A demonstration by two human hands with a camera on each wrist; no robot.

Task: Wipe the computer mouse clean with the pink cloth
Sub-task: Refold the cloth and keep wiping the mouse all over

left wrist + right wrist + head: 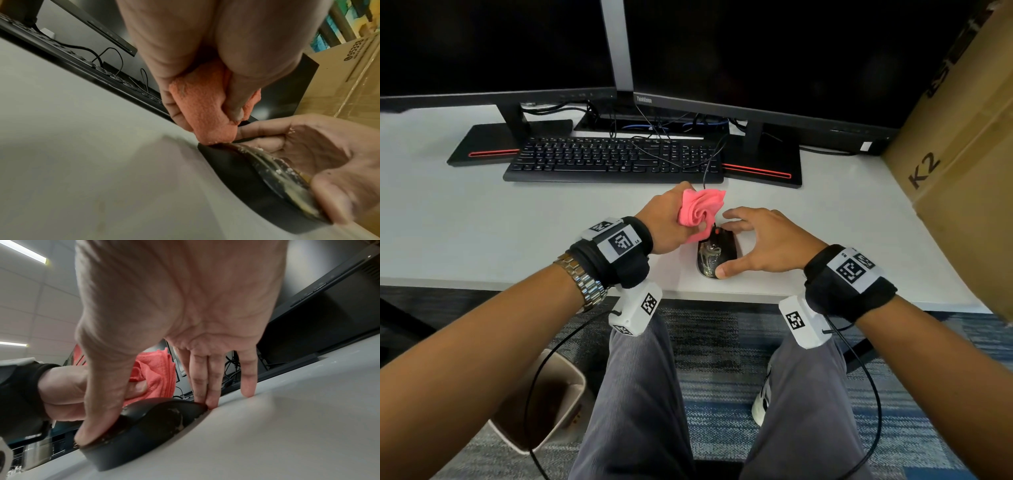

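While the right hand (763, 240) braces the mouse (717, 255) on the near worktop (517, 233), thumb and fingertips pinching its ends, left hand (667, 222) grips bunched pink cloth (700, 212) touching mouse's far end. Mouse likely light, slick, smeared; steady by sides.

The cloth (700, 214) is pink; the mouse (717, 254) is glossy black with pale smears; the desk (517, 219) is plain white

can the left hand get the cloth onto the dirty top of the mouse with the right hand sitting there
Probably yes. The right hand holds the mouse only by thumb and fingertips at its ends, arching beside the smeared top, and the pink cloth in the left hand already touches its front.
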